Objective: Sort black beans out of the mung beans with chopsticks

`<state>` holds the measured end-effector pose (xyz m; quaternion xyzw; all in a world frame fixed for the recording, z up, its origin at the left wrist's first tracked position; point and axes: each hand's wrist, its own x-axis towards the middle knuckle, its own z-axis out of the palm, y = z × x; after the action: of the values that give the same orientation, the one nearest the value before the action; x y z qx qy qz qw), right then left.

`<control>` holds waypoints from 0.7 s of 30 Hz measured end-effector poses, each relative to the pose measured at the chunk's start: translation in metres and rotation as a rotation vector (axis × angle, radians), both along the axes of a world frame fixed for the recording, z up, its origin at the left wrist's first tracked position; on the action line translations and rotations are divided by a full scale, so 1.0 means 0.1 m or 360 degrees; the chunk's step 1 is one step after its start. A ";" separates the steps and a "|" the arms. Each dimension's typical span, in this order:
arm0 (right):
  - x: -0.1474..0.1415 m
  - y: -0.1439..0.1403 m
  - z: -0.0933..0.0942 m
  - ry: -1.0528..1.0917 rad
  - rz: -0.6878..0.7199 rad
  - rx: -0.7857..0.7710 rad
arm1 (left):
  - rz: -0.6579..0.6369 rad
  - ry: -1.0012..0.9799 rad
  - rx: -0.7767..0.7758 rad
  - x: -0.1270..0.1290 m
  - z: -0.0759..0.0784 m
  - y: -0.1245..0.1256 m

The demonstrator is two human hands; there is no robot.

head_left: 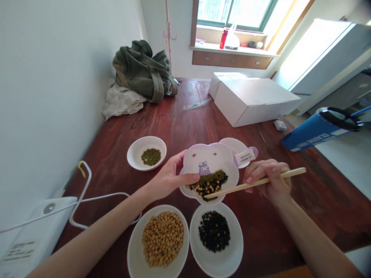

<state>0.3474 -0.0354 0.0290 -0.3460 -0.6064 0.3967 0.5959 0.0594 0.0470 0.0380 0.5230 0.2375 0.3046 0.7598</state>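
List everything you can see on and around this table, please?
flower-shaped plate: one, pale purple, tilted, holding mixed beans
chopsticks: one pair, wooden, tips in the mixed beans
yellow beans plate: one, white, near edge
black beans plate: one, white, beside it
green beans dish: one, white, further left
white boxes: two, far right
green bag: one, far left on cloth
table: one, red-brown wood
left hand: holds flower-shaped plate
right hand: holds chopsticks

I am looking into a lived-in home room: a wooden table (179,119) is standing by a sunlit window (234,11), a green bag (143,71) and cardboard boxes (252,98) are lying on it, bottles (228,38) are lining the sill.
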 end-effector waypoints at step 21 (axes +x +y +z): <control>0.02 0.02 -0.06 0.0086 0.0160 -0.0004 | 0.0018 0.0009 -0.0052 -0.05 0.05 0.02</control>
<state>0.3492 -0.0335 0.0228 -0.3050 -0.6061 0.4362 0.5910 0.0542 0.0492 0.0426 0.5101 0.2475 0.3035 0.7658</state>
